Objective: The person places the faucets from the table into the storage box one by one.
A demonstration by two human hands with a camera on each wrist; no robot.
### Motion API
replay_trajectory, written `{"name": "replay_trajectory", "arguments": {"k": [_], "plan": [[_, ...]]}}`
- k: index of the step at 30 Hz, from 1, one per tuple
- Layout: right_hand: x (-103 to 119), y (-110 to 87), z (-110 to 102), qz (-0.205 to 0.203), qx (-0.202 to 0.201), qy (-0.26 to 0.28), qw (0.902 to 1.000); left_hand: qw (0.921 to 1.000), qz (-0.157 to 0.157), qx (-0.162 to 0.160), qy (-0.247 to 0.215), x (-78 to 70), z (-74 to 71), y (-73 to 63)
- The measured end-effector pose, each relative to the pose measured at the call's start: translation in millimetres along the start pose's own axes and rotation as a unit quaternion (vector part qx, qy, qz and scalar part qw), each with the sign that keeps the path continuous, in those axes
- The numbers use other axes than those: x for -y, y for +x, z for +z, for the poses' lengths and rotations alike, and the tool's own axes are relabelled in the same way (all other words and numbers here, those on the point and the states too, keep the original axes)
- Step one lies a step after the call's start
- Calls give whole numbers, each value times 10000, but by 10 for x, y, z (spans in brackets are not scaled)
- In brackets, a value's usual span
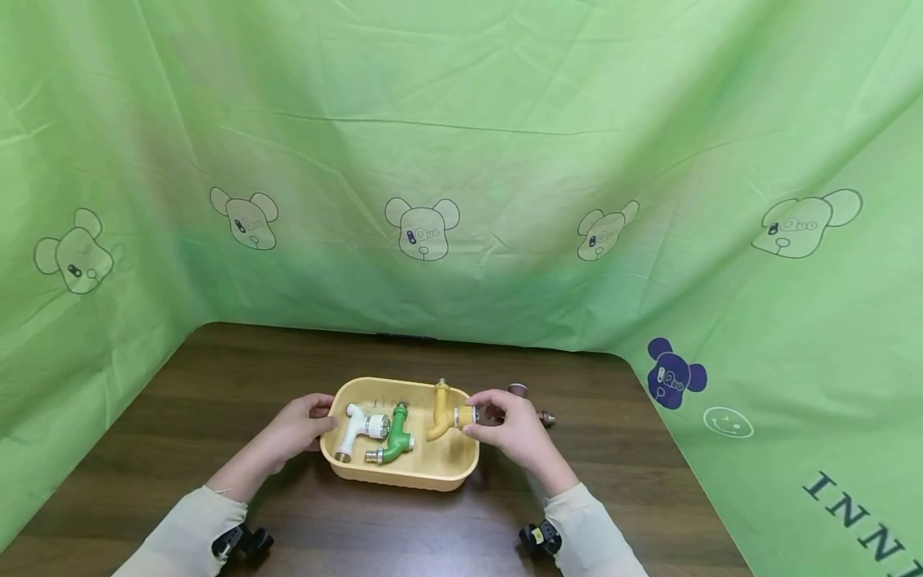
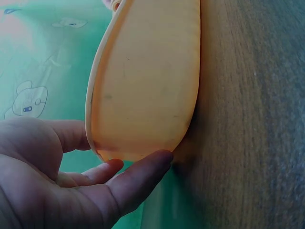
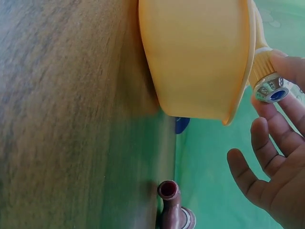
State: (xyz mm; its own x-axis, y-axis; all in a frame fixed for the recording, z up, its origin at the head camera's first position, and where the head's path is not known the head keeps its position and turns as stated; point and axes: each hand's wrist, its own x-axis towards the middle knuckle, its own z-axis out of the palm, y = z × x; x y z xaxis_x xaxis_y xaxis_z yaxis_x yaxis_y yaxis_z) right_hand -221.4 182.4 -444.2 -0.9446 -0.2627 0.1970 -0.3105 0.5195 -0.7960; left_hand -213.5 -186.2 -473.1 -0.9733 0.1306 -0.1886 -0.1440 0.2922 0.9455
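Note:
A yellow plastic basin (image 1: 447, 465) stands on the table in the head view. My left hand (image 1: 297, 429) grips its left end, thumb at the rim and fingers against the outer wall. Inside lie a white tap (image 1: 352, 434) and a green tap (image 1: 397, 437), side by side. Over the basin's right end, my right hand (image 1: 513, 430) pinches a yellow tap (image 1: 441, 413) by its ribbed handle (image 3: 263, 67) between thumb and fingers. Whether this tap touches the rim is unclear. A dark red tap (image 1: 517, 390) lies beyond the right hand, partly covered by it.
The brown wooden table (image 1: 404, 533) carries the basin and taps. A green printed cloth (image 1: 497, 288) hangs behind and along both sides. A thin dark object (image 1: 406, 336) lies at the table's back edge. Each wrist wears a small black camera (image 1: 541, 538).

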Motion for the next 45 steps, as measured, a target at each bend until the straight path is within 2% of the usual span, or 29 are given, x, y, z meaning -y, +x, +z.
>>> {"name": "replay_trajectory", "arguments": {"k": [14,22,28,45], "plan": [[13,22,9,-229,154,-222,9994,10000,26,-2,-58,-5,3,-6],[17,53,24,-200,255,-305,9990,10000,34,12,-80,-13,2,-1],[32,72,35,-318,320,-405,9982,9996,191,128,-142,2,-11,12],[-15,117,97,-258,461,-473,9975,9998,79,74,-171,0,2,20]]}}
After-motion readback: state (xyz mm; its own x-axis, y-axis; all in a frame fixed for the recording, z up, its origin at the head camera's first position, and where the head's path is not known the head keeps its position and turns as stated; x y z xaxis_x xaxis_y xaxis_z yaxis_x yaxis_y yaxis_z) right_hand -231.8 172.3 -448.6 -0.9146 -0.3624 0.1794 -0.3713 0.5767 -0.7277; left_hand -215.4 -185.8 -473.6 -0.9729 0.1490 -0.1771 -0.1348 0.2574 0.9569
